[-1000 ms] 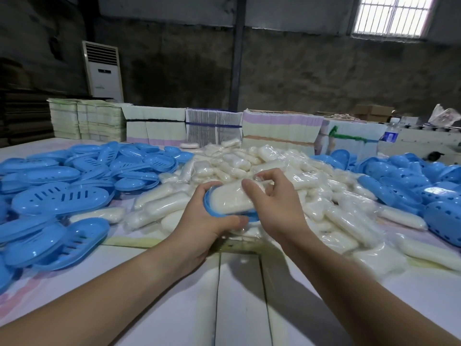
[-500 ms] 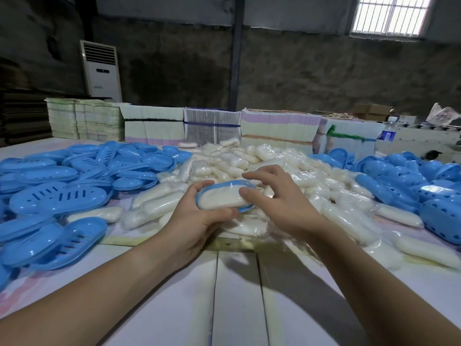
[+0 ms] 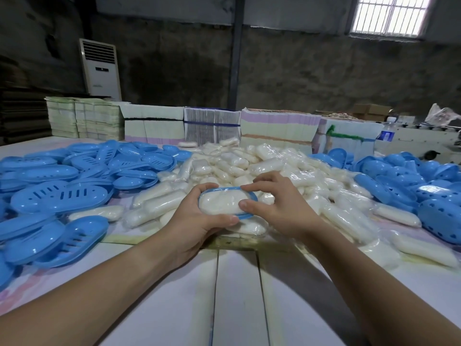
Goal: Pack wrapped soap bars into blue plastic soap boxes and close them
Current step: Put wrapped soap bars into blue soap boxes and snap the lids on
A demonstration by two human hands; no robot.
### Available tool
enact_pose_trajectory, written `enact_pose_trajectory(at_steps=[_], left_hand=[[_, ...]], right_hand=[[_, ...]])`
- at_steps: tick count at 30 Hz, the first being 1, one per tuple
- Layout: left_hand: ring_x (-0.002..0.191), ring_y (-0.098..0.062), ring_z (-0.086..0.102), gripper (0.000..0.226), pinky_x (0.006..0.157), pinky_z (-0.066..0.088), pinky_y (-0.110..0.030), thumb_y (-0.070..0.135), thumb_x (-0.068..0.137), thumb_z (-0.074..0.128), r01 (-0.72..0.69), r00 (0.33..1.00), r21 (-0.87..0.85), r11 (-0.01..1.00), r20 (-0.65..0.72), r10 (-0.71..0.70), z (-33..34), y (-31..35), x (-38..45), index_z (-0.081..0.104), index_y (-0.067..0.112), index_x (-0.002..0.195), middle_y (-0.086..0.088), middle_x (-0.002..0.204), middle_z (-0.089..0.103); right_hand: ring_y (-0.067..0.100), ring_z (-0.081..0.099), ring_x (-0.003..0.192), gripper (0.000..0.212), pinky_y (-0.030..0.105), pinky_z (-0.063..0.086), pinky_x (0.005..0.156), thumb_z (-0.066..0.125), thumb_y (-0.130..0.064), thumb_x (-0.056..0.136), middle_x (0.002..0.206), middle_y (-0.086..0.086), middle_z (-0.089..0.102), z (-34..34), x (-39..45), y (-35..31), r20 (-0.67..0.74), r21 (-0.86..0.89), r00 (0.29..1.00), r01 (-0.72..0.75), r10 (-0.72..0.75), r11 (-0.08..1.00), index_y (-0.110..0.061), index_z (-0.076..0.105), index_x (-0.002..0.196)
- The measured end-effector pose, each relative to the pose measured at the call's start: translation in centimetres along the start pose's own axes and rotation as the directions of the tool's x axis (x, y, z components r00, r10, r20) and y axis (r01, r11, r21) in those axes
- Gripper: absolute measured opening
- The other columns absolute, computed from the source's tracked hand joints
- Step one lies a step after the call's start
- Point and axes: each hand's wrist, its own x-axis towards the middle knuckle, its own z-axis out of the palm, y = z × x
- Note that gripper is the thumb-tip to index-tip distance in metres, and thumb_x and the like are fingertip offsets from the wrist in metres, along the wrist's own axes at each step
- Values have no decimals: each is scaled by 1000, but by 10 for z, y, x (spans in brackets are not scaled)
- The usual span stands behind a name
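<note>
**Soap seated in a blue box half, both hands on it**

A white table [image 3: 237,295] fills the near view. Across its far edge runs a row of bundled paper stacks [image 3: 212,128], with a white air conditioner [image 3: 101,68] standing against the dark wall behind and a barred window [image 3: 389,16] high on the right.

On the table's left lies a spread of blue lids [image 3: 74,176], slotted and overlapping. On the right sits a heap of blue boxes [image 3: 411,186] with round holes. Between them is a big pile of soaps [image 3: 249,166] in clear wrap, reaching from the paper stacks down to the hands.

Just above the near edge of that pile, the left hand [image 3: 197,221] holds an open blue box half [image 3: 252,193] from below and from its left end, fingers curled round the far rim and thumb along the near rim. A wrapped soap [image 3: 220,202] lies inside it, filling it almost rim to rim. The right hand [image 3: 277,203] pinches the right end: thumb pressed on the soap, forefinger on the far rim. No lid is on this half.
</note>
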Motion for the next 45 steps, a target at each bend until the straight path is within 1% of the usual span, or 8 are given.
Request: enact_pose_trajectory(at_steps=[4,11,16,19,27,32,37,45], left_hand=[[84,-26,76,80,65,64,-33,-16,56,80,11,1000,-42,999,21,-10,4,1,0,57,21,122,-17,115,66],[87,-32,74,80,64,63,-31,-21,57,80,63,992,55,996,104,-69,-1,-9,2,58,18,124,-23,125,62],[95,-32,75,99,64,62,-30,-1,33,94,52,976,102,993,206,-72,-12,-11,11,63,22,124,-18,123,67],[96,-35,75,101,63,62,-38,6,29,97,73,965,144,987,240,-107,-14,-13,15,66,28,122,-16,120,70],[76,-36,76,107,54,60,-45,29,-4,101,3,966,138,990,254,-38,-11,-23,19,76,36,99,-10,95,78],[80,-34,77,107,57,62,-39,26,-3,102,-9,957,136,991,288,-31,-16,-27,25,76,36,100,-6,97,78],[95,-29,77,107,76,61,-54,41,23,105,15,963,232,973,257,-76,-25,-24,23,66,45,123,3,111,77],[105,-28,74,95,88,56,-62,33,46,102,-20,970,268,963,239,-46,-35,-33,31,60,45,130,4,120,74]], right_hand=[[-3,43,115,29,14,31,89,77,-40,78,119,-15,51,-3,-1,1,0,61,1000,-27,28,998,-38,71,106],[-1,58,95,14,13,42,80,70,-34,84,104,-19,63,-18,4,8,-223,223,971,-38,89,974,-38,71,97],[14,53,107,28,35,46,90,64,-27,85,111,-6,60,-63,12,50,-441,-105,876,-268,197,958,-31,65,112],[28,42,121,44,43,39,95,60,-32,85,128,2,52,-112,0,88,-472,-526,835,-523,282,670,-31,53,129],[34,35,127,36,48,34,101,59,-25,84,133,7,44,-181,-72,158,-524,-736,629,-673,574,67,-25,53,119],[35,35,130,48,50,31,103,57,-28,90,138,11,42,-188,-76,171,-554,-745,628,-667,546,11,-23,43,135],[34,41,122,55,44,36,95,61,-31,86,133,10,47,-192,-76,178,-565,-764,670,-645,481,0,-25,39,137],[31,46,113,40,39,38,84,56,-24,89,123,10,53,-194,-78,183,-563,-791,687,-610,459,-57,-21,46,127]])
